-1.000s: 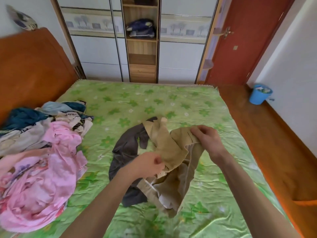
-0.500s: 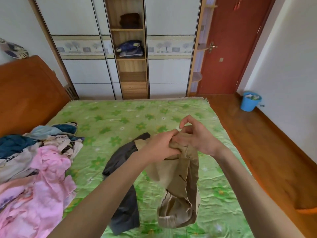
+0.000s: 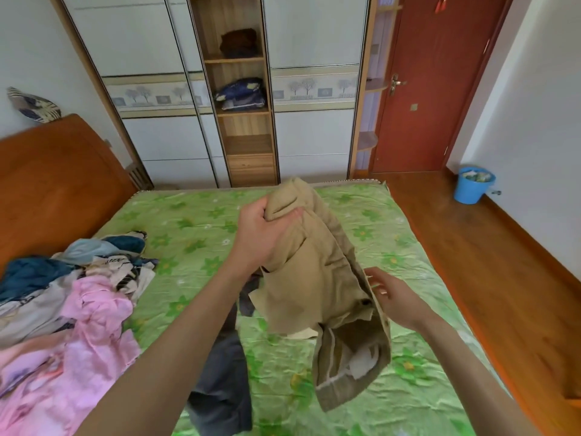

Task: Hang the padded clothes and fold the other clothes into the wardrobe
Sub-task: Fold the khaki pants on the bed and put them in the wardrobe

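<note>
To my left the heap of unsorted clothes (image 3: 72,297) lies on the bed (image 3: 195,228) beside the wooden headboard (image 3: 53,184). A dark grey garment (image 3: 223,382) lies flat on the green sheet below my left forearm. My left hand (image 3: 261,237) has its grip clamped on the upper end of the tan trousers (image 3: 314,272), lifted clear of the bed so the rest hangs down. My right hand (image 3: 393,297) is just beside the trousers' button edge, its grip apart, fingertips touching or nearly touching the cloth. The far half of the bed is open sheet up to its far edge. Beyond stands the wardrobe (image 3: 245,89), folded items on its middle shelves. Right of the bed runs bare wooden floor (image 3: 503,262).
</note>
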Demonstrator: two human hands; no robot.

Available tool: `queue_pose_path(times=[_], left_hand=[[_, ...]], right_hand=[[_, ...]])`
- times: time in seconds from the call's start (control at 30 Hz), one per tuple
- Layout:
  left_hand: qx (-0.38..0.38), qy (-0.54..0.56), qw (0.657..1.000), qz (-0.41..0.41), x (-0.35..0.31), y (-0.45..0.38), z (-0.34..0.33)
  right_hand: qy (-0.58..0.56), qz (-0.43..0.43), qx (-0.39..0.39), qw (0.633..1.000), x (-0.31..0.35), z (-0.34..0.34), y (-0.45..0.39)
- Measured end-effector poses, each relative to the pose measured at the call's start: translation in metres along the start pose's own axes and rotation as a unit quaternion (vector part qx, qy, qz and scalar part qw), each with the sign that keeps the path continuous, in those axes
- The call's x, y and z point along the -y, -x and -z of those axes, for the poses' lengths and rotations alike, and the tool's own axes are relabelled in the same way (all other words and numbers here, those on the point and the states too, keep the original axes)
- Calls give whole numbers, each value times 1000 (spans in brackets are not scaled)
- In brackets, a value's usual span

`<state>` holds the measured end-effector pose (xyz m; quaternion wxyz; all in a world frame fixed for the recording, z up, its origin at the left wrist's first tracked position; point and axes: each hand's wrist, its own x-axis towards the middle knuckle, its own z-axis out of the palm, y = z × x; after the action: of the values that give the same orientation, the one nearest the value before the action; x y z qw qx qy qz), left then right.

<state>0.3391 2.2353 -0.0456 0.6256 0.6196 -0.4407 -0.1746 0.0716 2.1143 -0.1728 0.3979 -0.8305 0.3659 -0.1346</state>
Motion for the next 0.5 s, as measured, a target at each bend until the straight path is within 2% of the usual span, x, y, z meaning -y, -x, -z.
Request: queue_pose_path(times=[0.17, 0.33, 0.4, 0.5], left_hand=[[-45, 59, 997, -11, -23, -19, 9], [-124, 77, 989, 6, -24, -34, 27], [-131, 73, 989, 12, -25, -38, 35], [-117, 58, 991, 14, -26, -39, 39]], right_hand=[[-13, 68, 23, 997, 7, 11, 0], [42, 97, 50, 993, 28, 6, 8], [78, 142, 15, 987, 44, -10, 10], [60, 199, -103, 973, 53, -42, 4]])
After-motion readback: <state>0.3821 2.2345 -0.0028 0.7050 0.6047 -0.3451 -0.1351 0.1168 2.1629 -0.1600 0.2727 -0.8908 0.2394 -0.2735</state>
